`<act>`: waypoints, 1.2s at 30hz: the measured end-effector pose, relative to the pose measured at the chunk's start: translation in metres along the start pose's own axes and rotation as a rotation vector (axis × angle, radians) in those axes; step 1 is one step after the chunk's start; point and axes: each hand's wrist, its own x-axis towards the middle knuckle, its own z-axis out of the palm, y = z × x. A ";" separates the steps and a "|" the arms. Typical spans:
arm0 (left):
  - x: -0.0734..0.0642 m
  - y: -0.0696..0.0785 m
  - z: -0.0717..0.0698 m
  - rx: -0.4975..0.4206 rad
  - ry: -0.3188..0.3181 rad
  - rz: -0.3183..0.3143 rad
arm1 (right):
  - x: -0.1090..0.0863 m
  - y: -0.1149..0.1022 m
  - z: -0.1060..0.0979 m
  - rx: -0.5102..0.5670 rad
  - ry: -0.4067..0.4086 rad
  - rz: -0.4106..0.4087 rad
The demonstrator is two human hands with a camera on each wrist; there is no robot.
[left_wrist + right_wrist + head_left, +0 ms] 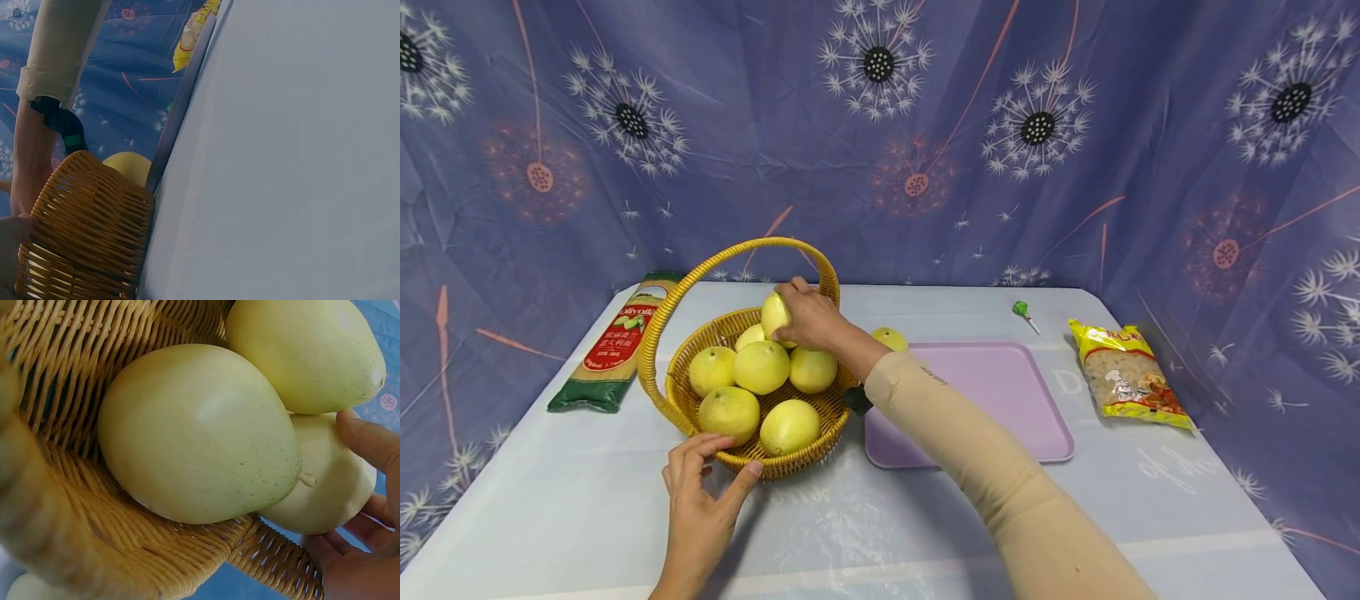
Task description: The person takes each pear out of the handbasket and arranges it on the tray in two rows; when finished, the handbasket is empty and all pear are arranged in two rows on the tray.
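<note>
A yellow wicker basket (pixel 827 450) with a tall arched handle holds several pale yellow-green melons (pixel 762 367). At its far rim, my right hand (pixel 812 317) grips one melon (pixel 774 316); in the right wrist view the thumb lies on the upper side of that melon (pixel 344 487), the fingers curl under it, and two other melons crowd beside it. My left hand (pixel 700 492) holds the basket's near rim, thumb and fingers spread along it. From the left wrist view the woven wall (pixel 94 231) hides most of the fruit.
Right of the basket lies a purple tray (pixel 992 400), partly covered by my right sleeve, with another melon (pixel 891 338) by its far left corner. A green lollipop (pixel 1021 309) and a yellow snack bag (pixel 1131 375) lie further right. A red-green pasta packet (pixel 617 346) lies left.
</note>
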 end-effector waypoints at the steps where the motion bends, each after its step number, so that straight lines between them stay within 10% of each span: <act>1: 0.000 0.000 0.000 0.000 0.000 0.000 | 0.000 0.000 0.000 0.003 0.003 -0.006; 36: 0.001 -0.002 0.000 -0.008 0.002 0.004 | -0.004 0.006 0.008 0.070 0.132 0.037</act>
